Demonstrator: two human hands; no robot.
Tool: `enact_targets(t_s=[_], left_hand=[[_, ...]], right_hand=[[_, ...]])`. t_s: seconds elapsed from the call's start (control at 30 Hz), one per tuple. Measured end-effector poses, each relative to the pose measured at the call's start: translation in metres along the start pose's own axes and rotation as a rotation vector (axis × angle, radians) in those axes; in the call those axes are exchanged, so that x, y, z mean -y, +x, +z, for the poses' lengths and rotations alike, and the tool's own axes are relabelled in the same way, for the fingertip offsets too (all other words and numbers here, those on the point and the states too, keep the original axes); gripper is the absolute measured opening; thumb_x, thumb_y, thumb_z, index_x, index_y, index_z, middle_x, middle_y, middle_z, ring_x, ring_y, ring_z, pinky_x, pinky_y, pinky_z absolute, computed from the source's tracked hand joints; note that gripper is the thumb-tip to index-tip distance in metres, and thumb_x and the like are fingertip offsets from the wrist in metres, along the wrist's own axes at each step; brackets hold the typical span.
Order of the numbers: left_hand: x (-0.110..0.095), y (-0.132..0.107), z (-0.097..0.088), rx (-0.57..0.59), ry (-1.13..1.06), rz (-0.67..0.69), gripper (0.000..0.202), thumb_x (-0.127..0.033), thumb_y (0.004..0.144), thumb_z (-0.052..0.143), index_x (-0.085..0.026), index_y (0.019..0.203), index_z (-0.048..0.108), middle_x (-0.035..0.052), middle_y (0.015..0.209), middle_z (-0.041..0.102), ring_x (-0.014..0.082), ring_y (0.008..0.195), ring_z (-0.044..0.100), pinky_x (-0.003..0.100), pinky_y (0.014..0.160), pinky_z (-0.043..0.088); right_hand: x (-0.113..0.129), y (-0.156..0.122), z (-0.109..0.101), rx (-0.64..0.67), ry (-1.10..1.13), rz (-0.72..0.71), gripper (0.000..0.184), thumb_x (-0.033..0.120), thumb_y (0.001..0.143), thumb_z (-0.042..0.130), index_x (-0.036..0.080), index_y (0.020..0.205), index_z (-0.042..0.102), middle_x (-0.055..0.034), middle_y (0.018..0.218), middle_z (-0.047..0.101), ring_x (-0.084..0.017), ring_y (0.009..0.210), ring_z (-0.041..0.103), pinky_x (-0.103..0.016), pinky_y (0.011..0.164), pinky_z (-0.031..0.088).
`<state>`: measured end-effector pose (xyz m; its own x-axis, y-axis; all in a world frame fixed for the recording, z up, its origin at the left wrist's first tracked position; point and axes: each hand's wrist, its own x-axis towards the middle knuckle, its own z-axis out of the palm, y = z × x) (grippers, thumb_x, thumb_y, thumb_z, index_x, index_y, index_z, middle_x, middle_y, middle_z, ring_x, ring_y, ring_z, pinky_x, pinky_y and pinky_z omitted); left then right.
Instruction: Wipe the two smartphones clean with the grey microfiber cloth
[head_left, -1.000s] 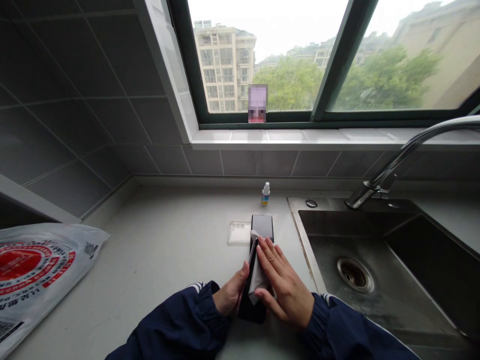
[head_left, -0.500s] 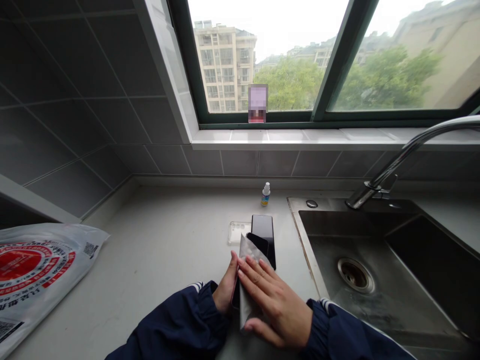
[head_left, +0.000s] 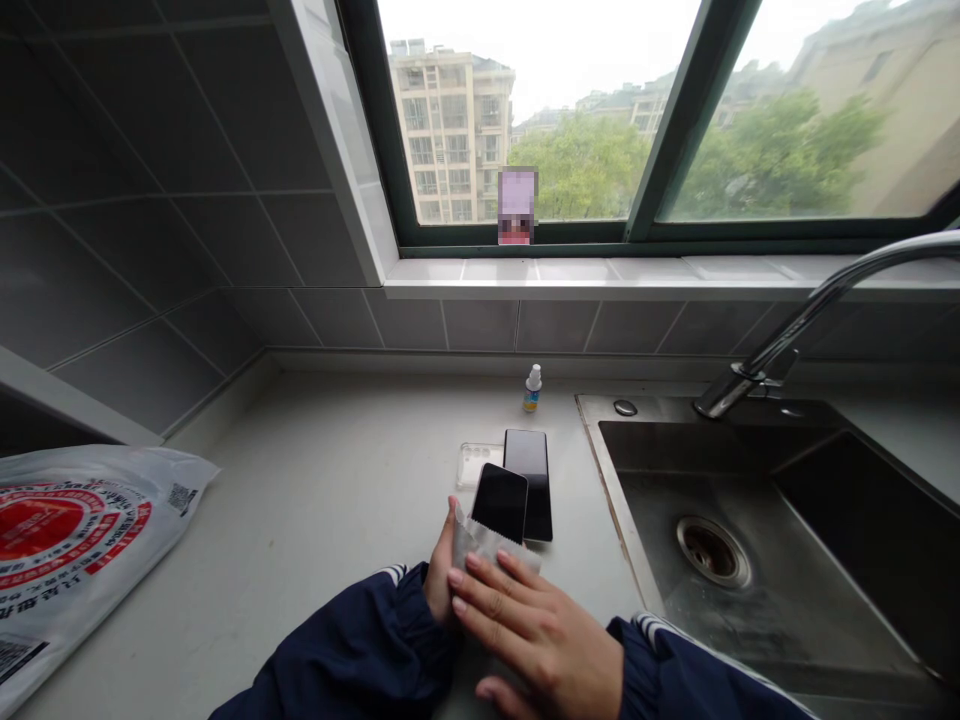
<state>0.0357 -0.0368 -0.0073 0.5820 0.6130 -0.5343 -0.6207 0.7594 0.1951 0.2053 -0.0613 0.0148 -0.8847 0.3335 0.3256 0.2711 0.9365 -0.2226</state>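
Observation:
A dark-screened smartphone [head_left: 500, 502] rests in my left hand [head_left: 442, 565], which grips it along its left side; most of that hand is hidden. Over the phone's lower part lies a thin grey cloth [head_left: 487, 541] with a zigzag edge. My right hand [head_left: 536, 620] is stretched flat on the cloth, its fingers out straight, pressing it against the screen. Just beyond, a second smartphone [head_left: 536, 470] lies face up on the counter. A clear phone case [head_left: 474, 464] is to its left, partly covered by the held phone.
A small white dropper bottle [head_left: 532, 388] stands behind the phones. To the right are a steel sink [head_left: 589, 412] and a chrome tap [head_left: 780, 325]. A printed plastic bag [head_left: 142, 500] lies on the counter [head_left: 322, 480] at the left, and a window is behind.
My right hand and the cloth have slid down and slightly left over the phone, baring more of its upper screen. The phone now faces more upward.

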Motion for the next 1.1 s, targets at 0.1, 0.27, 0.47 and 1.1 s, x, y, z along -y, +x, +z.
enact_targets(t_s=[0.1, 0.27, 0.47, 1.1], left_hand=[[-0.001, -0.001, -0.001, 0.036, -0.057, -0.012, 0.099, -0.089, 0.069, 0.043, 0.003, 0.092, 0.068, 0.0138, 0.069, 0.067, 0.0203, 0.068, 0.067, 0.028, 0.071, 0.054], [-0.006, -0.004, 0.007, 0.03, -0.039, 0.102, 0.094, -0.084, 0.079, 0.034, 0.003, 0.091, 0.07, 0.0144, 0.069, 0.067, 0.0191, 0.065, 0.066, 0.027, 0.068, 0.052], [-0.016, -0.002, 0.011, -0.031, 0.003, 0.288, 0.085, -0.073, 0.089, 0.028, 0.0, 0.092, 0.071, 0.0174, 0.074, 0.071, 0.0236, 0.072, 0.069, 0.034, 0.078, 0.053], [-0.008, 0.0, 0.006, -0.091, 0.135, 0.351, 0.082, -0.076, 0.086, 0.032, -0.004, 0.086, 0.071, 0.0125, 0.065, 0.068, 0.0196, 0.062, 0.064, 0.03, 0.067, 0.051]], right_hand=[[0.002, 0.001, 0.001, 0.017, -0.022, 0.002, 0.061, 0.033, 0.098, 0.05, 0.006, 0.15, 0.033, -0.0109, 0.16, 0.022, -0.029, 0.15, 0.015, -0.048, 0.122, 0.02], [0.002, 0.001, 0.001, -0.011, -0.046, 0.052, 0.058, 0.024, 0.095, 0.052, 0.008, 0.149, 0.037, -0.0093, 0.159, 0.026, -0.027, 0.149, 0.018, -0.048, 0.122, 0.022], [-0.005, -0.001, 0.001, -0.067, -0.094, 0.143, 0.054, 0.014, 0.093, 0.049, 0.009, 0.146, 0.04, -0.0088, 0.159, 0.026, -0.028, 0.149, 0.018, -0.052, 0.121, 0.023], [0.004, 0.004, -0.003, 0.083, 0.027, 0.142, 0.073, 0.04, 0.097, 0.051, 0.008, 0.155, 0.021, -0.0115, 0.162, 0.014, -0.028, 0.15, 0.011, -0.05, 0.123, 0.016]])
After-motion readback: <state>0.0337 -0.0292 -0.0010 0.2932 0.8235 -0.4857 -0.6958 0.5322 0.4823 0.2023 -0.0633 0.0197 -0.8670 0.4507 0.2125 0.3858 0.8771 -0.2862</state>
